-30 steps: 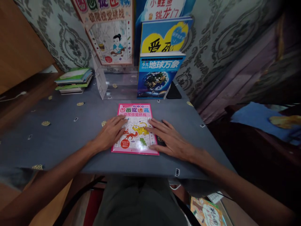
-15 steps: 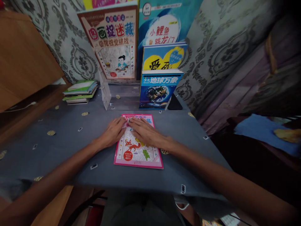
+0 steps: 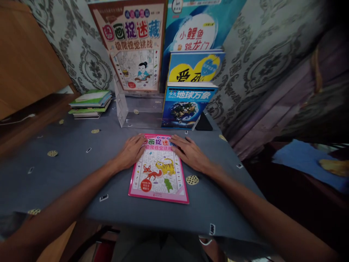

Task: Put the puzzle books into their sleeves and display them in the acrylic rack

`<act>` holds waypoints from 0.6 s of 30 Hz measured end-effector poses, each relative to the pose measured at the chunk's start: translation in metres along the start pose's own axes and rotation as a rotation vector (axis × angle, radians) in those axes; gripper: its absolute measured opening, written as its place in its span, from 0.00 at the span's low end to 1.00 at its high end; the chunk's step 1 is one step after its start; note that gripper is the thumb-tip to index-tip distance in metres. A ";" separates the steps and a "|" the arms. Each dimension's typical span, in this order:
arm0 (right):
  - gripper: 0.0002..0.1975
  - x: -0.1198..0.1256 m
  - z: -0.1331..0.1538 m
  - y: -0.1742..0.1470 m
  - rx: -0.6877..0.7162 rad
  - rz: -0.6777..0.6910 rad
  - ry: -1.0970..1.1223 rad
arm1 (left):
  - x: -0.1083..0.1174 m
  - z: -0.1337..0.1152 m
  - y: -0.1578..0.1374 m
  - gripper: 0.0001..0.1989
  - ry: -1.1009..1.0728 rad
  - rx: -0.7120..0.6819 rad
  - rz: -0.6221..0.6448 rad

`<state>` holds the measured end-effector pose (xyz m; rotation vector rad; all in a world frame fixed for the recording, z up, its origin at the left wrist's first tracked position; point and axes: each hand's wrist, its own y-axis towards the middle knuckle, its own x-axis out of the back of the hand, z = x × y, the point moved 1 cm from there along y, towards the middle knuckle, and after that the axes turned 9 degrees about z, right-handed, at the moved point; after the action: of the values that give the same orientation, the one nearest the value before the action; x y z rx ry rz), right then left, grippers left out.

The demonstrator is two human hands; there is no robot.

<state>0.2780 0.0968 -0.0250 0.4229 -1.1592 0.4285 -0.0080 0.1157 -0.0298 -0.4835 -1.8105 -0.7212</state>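
The left hand (image 3: 132, 151) and the right hand (image 3: 191, 151) are apart, palms down, fingers extended and loosely bent, one on each side of a pink-bordered book (image 3: 160, 182). The left fingertips lie over its upper left edge; the right ones over its upper right corner, hiding part of the title. The book is closed and flat near the front of the table, cover up — an orange fox, a yellow striped cat and a green leaf show on it. Under it spreads a grey tablecloth (image 3: 81, 145) printed with yellow dotted shapes and small labels. Just beyond stands a clear display rack (image 3: 121, 105), with a blue Earth-picture book (image 3: 185, 107) at the right front, a blue-and-yellow book (image 3: 188, 69) behind it, then a teal book (image 3: 196, 29) and, to the left, a brown-covered book (image 3: 139, 47). A stack of thin books (image 3: 89, 103) lies left of the rack. Farther out — patterned wall covering (image 3: 92, 65) behind, a wooden panel (image 3: 29, 47) at left, a blue cloth (image 3: 305, 160) at right.
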 end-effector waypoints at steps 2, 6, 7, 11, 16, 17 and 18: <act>0.24 -0.002 -0.002 -0.002 0.002 -0.016 0.010 | 0.001 -0.001 0.001 0.15 0.000 -0.002 0.005; 0.23 -0.003 0.003 -0.002 0.001 -0.032 -0.008 | 0.002 -0.003 0.001 0.15 0.002 0.000 0.002; 0.23 -0.002 0.005 -0.003 0.000 -0.038 -0.017 | 0.002 -0.003 0.001 0.15 0.004 0.002 0.000; 0.19 -0.001 0.019 -0.008 0.067 -0.084 -0.042 | 0.002 -0.003 0.001 0.15 0.012 0.001 0.012; 0.16 -0.005 0.040 -0.010 0.276 -0.101 0.024 | 0.002 -0.004 0.001 0.14 0.015 -0.002 0.013; 0.17 -0.007 0.043 -0.010 0.307 -0.084 0.039 | 0.002 -0.004 0.001 0.14 0.015 -0.005 0.006; 0.18 -0.009 0.044 -0.009 0.325 -0.066 0.053 | 0.001 -0.004 0.001 0.14 0.015 -0.007 0.000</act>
<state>0.2454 0.0646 -0.0188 0.7254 -1.0237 0.5698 -0.0055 0.1138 -0.0274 -0.4823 -1.7947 -0.7299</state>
